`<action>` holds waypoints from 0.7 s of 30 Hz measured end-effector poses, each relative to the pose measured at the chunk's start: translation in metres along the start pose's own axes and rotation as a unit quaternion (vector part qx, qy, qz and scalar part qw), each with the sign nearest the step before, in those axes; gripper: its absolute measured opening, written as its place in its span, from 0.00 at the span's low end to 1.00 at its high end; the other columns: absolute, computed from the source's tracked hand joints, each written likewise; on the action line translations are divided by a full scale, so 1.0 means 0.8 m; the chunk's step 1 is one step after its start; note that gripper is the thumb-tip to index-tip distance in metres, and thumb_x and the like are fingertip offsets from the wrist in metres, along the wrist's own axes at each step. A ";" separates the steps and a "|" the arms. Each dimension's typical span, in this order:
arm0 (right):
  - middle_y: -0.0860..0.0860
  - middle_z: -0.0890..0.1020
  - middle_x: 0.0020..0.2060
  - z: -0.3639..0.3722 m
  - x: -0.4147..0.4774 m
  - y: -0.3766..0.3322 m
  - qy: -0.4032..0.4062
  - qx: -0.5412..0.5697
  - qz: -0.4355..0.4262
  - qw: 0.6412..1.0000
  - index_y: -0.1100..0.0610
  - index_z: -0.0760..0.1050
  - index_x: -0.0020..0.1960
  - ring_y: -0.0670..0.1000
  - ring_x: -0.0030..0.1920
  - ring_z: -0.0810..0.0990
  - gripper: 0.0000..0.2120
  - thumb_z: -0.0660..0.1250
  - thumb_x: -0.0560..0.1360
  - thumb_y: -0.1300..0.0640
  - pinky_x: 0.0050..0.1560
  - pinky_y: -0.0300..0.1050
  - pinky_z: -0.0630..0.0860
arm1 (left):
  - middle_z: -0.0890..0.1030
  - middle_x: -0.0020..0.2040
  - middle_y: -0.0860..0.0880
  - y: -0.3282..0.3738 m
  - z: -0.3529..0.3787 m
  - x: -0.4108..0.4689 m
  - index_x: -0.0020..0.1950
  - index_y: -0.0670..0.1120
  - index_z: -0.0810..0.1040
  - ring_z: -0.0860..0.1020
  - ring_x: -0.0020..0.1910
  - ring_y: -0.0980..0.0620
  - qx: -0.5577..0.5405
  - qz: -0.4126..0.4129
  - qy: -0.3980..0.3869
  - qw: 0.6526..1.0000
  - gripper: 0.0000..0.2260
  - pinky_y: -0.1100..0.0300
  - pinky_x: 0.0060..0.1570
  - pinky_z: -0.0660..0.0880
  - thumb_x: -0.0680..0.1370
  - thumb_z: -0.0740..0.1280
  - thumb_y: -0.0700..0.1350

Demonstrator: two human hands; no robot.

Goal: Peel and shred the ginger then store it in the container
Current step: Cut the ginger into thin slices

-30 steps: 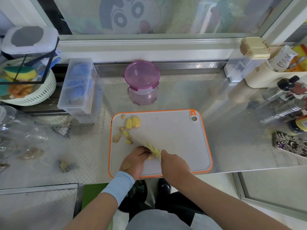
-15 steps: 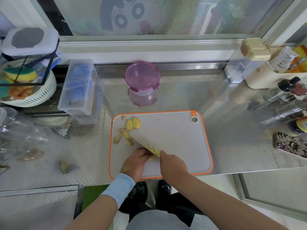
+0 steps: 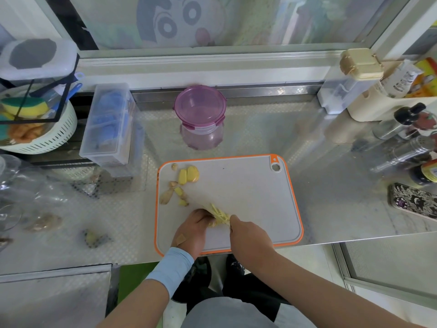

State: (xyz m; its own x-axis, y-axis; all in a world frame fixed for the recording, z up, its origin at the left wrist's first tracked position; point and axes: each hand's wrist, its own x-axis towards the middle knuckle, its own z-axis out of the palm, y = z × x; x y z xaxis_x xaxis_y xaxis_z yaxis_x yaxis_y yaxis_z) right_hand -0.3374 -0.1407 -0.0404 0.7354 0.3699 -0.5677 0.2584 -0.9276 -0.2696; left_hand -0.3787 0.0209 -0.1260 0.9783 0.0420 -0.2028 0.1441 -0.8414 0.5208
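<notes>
Head cam, lower middle: left hand (image 3: 194, 230) curls over thin yellow ginger strips (image 3: 220, 213) on the grey orange-rimmed board (image 3: 248, 190), right hand (image 3: 250, 235) grips a pale knife (image 3: 201, 204), so tuck fingertips.

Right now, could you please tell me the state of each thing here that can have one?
Purple container: upright, lid on.
Cutting board: flat, carrying ginger.
Ginger strips: shredded, between both hands.
Ginger chunks: peeled, unshredded, board's far-left corner.
Left hand: fingers curled onto the strips.
Right hand: grips knife, blade barely visible.
</notes>
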 end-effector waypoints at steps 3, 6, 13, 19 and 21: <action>0.51 0.71 0.33 0.001 -0.010 0.009 -0.004 -0.016 0.001 1.000 0.52 0.58 0.49 0.51 0.29 0.68 0.11 0.57 0.77 0.66 0.26 0.45 0.62 | 0.72 0.66 0.54 0.000 0.001 -0.002 0.65 0.49 0.77 0.68 0.65 0.54 0.005 0.040 0.042 0.998 0.14 0.64 0.58 0.62 0.83 0.57 0.43; 0.51 0.71 0.33 0.004 -0.012 0.016 -0.011 -0.026 0.002 1.000 0.52 0.58 0.50 0.51 0.30 0.70 0.12 0.58 0.77 0.66 0.28 0.45 0.67 | 0.77 0.55 0.65 0.001 -0.006 -0.005 0.50 0.59 0.80 0.73 0.55 0.66 -0.004 0.015 0.054 0.998 0.10 0.67 0.52 0.67 0.80 0.61 0.47; 0.50 0.67 0.32 0.002 0.012 -0.003 -0.010 -0.019 -0.004 1.000 0.53 0.58 0.50 0.52 0.31 0.69 0.10 0.57 0.77 0.66 0.30 0.45 0.66 | 0.78 0.58 0.61 0.005 -0.009 -0.007 0.54 0.54 0.82 0.73 0.60 0.60 -0.061 0.048 0.083 0.993 0.12 0.63 0.60 0.68 0.80 0.59 0.45; 0.50 0.67 0.32 -0.001 0.009 -0.002 -0.003 -0.015 -0.001 1.000 0.53 0.58 0.49 0.56 0.34 0.71 0.10 0.56 0.77 0.66 0.31 0.45 0.66 | 0.77 0.56 0.60 0.006 -0.020 -0.012 0.52 0.52 0.82 0.70 0.56 0.70 -0.127 0.002 0.077 0.989 0.10 0.77 0.55 0.64 0.77 0.62 0.44; 0.50 0.69 0.32 0.000 0.002 0.001 0.001 -0.010 -0.002 1.000 0.53 0.59 0.49 0.53 0.31 0.69 0.09 0.56 0.77 0.66 0.27 0.44 0.62 | 0.77 0.57 0.55 0.006 -0.019 -0.009 0.53 0.48 0.83 0.73 0.57 0.59 -0.079 0.056 0.085 0.992 0.13 0.69 0.55 0.70 0.76 0.60 0.43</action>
State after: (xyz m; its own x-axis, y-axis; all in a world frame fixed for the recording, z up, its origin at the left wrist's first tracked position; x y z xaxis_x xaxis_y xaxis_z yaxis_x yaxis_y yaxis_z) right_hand -0.3359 -0.1410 -0.0420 0.7353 0.3729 -0.5659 0.2734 -0.9273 -0.2559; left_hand -0.3824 0.0249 -0.1093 0.9985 0.0556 -0.0007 0.0423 -0.7522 0.6575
